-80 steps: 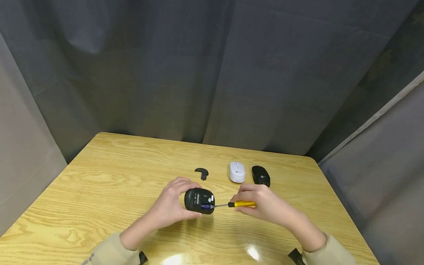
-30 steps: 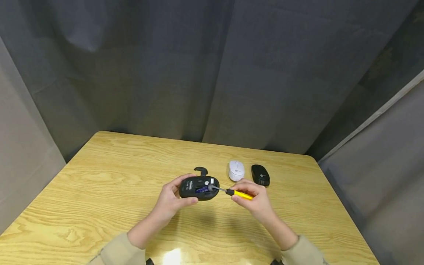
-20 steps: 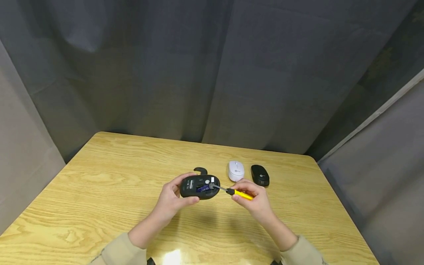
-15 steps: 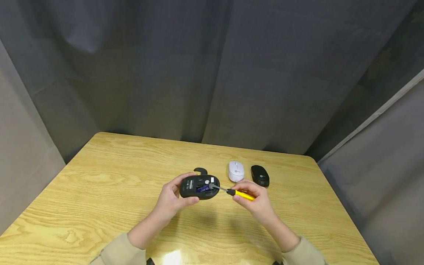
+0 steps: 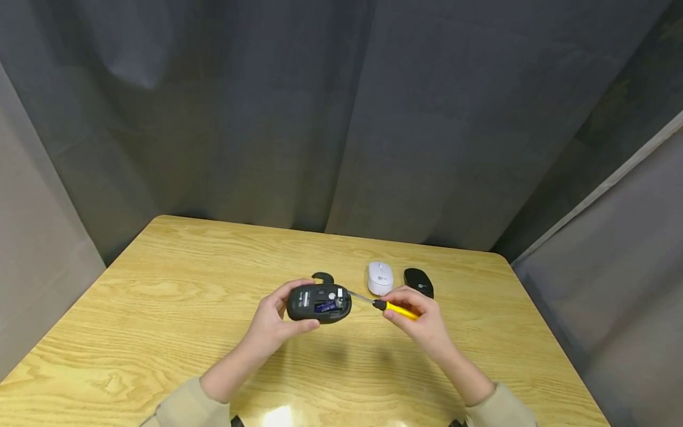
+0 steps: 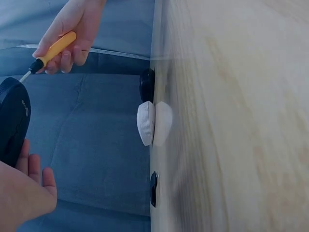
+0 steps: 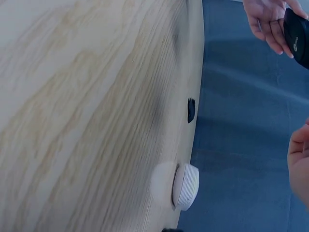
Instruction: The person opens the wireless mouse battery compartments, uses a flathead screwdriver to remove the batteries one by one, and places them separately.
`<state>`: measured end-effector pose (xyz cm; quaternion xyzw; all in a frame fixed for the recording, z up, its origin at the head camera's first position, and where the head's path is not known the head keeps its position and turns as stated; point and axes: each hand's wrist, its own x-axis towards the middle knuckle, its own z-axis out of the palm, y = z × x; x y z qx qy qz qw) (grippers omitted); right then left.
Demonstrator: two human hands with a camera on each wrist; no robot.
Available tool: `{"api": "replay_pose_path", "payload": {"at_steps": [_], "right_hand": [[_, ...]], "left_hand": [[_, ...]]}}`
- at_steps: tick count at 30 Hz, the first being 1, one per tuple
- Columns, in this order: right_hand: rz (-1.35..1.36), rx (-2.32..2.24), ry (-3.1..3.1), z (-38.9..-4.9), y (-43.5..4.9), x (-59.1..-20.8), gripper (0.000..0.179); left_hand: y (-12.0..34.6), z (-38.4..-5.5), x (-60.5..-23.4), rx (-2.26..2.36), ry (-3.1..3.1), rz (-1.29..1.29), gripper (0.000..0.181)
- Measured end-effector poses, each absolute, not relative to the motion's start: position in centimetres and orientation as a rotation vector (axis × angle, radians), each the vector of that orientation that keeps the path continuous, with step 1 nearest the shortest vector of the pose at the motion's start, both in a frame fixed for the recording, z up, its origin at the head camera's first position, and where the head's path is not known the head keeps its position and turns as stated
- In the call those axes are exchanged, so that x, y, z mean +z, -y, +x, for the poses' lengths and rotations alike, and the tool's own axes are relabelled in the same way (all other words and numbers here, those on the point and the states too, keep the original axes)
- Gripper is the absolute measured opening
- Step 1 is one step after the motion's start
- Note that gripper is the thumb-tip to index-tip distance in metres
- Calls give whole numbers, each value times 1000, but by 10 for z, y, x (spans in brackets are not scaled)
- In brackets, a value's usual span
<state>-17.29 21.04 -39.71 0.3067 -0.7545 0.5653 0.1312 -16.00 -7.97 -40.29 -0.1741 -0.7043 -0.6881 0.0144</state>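
My left hand (image 5: 272, 317) grips a black computer mouse (image 5: 304, 311) above the table, its underside turned up. A blue battery (image 5: 326, 306) sits at a slant in the mouse's uncovered compartment. My right hand (image 5: 421, 317) pinches a screwdriver (image 5: 400, 311) with a yellow handle and black collar. Its metal shaft points left, the tip right at the mouse's right end near the white label. In the left wrist view the screwdriver (image 6: 57, 48) meets the edge of the mouse (image 6: 14, 118). Behind the held mouse lies the black battery cover (image 5: 323, 277), partly hidden by it.
A white mouse (image 5: 380, 277) and a second black mouse (image 5: 418, 281) stand on the wooden table (image 5: 160, 308) behind my right hand, which partly overlaps them in the head view. Grey curtains (image 5: 267, 118) hang beyond the table's far edge.
Over the last half second the screwdriver tip has left the battery's end and shifted up and right to the mouse's edge. My right hand has moved slightly right; the mouse slightly left.
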Motion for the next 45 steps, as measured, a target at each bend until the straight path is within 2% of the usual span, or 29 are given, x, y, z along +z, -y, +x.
{"api": "replay_pose_path", "payload": {"at_steps": [22,45], "right_hand": [[597,1099,2521,-189,-245,-425,22],[432,802,2832,-210,-278,-446,18]], "left_hand": [[93,-162,-408,-2038,2281,-536,69],[97,-164,-409,-2018,2373,-483,71]]}}
